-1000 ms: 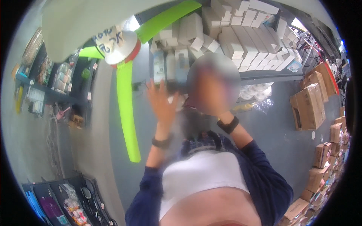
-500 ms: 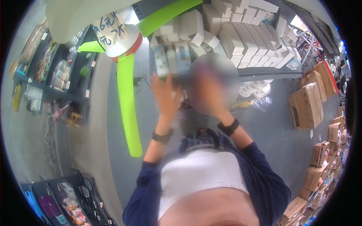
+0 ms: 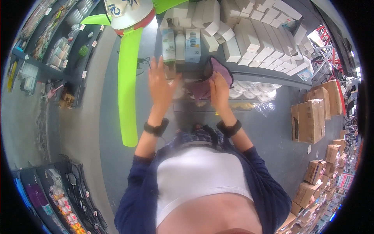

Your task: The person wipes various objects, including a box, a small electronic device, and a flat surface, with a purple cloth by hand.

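My right hand pinches a purple cloth with a dark border. The cloth hangs folded in front of the shelf edge, and part of it droops to the left of the fingers. My left hand is raised to the left of the cloth, fingers spread and empty. Just beyond it on the shelf stand a white-and-green box, a white bottle and a blue-and-white box. Both wrists wear black bands.
A ceiling-type fan with long green blades hangs at left, one blade reaching down beside my left arm. White boxes crowd the shelf ahead. Wrapped white rolls lie below. Cardboard boxes stand right; stocked racks left.
The view has shifted, so the fan sits higher. The cloth in my right hand now shows clearly, where a blurred patch covered it before. My left hand stays spread.
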`<action>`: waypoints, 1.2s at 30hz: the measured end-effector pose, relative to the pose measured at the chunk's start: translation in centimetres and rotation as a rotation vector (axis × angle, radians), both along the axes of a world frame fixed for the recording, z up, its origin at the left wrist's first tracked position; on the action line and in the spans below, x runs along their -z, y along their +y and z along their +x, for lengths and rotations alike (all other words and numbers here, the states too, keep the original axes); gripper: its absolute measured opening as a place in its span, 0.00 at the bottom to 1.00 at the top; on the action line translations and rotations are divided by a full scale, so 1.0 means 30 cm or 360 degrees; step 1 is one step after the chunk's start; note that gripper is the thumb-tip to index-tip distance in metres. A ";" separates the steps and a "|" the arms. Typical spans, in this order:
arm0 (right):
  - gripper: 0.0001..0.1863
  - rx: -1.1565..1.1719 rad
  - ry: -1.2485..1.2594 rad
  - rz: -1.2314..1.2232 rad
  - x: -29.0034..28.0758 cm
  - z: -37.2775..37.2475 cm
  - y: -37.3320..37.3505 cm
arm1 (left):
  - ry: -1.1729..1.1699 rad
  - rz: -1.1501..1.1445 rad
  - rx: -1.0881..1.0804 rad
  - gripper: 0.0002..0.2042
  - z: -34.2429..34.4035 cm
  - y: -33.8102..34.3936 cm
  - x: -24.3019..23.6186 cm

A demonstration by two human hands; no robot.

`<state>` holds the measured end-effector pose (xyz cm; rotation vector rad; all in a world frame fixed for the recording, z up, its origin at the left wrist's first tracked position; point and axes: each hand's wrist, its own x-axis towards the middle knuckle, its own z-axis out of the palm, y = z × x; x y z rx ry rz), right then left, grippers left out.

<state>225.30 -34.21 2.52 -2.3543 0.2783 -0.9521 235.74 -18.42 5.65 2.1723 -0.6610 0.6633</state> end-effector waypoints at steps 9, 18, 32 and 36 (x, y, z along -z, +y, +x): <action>0.15 -0.0213 0.0097 -0.0473 -0.025 0.081 0.066 | 0.0062 0.0011 0.0041 0.26 0.100 0.012 0.055; 0.18 -0.0295 -0.0016 -0.0601 -0.025 0.130 0.126 | -0.0024 0.0039 0.0172 0.27 0.050 0.022 0.078; 0.17 0.0364 0.0143 -0.0621 -0.018 0.190 -0.088 | -0.0264 0.0049 0.0629 0.23 -0.109 -0.015 0.125; 0.16 0.0346 0.0195 -0.0498 -0.041 0.167 -0.057 | -0.0148 0.0143 0.0636 0.22 -0.076 -0.023 0.109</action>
